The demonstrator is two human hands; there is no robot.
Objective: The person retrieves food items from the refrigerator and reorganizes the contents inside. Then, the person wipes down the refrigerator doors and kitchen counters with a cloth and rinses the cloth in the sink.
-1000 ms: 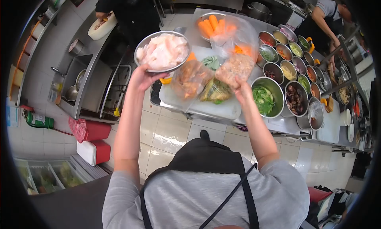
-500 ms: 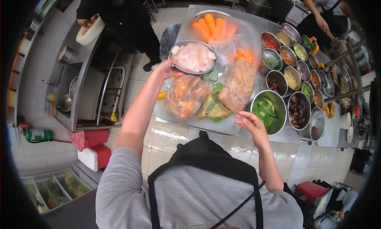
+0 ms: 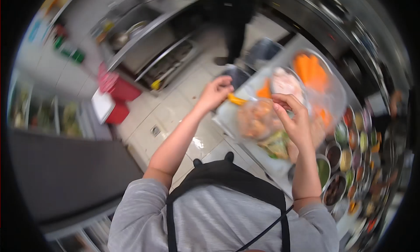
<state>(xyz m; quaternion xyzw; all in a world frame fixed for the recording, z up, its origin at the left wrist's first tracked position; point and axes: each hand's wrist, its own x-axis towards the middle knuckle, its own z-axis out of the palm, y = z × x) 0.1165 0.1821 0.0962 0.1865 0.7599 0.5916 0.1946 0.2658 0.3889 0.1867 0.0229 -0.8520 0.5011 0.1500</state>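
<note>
My left hand (image 3: pixel 215 93) is at the table's left edge with its fingers apart, close to a yellow handle-like thing (image 3: pixel 236 99); blur hides whether they touch. My right hand (image 3: pixel 295 116) hovers above the table, thumb and fingers apart, in front of a steel bowl of pale sliced meat (image 3: pixel 286 82). Between the hands lies a clear bag of orange-brown pieces (image 3: pixel 255 118). Beside it is a bag of green leafy vegetables (image 3: pixel 275 145). Carrots (image 3: pixel 311 70) fill a container behind the bowl, partly under clear plastic.
Several steel containers of cut ingredients (image 3: pixel 345 158) crowd the table's right side. A person in dark trousers (image 3: pixel 232 33) stands beyond the table. To the left are a red bin (image 3: pixel 124 92), a sink counter and a fridge with glass compartments (image 3: pixel 52 110).
The view has swung left and blurred. My left hand has let go of the meat bowl, which now rests nearer the carrots. My right hand has moved over the bags.
</note>
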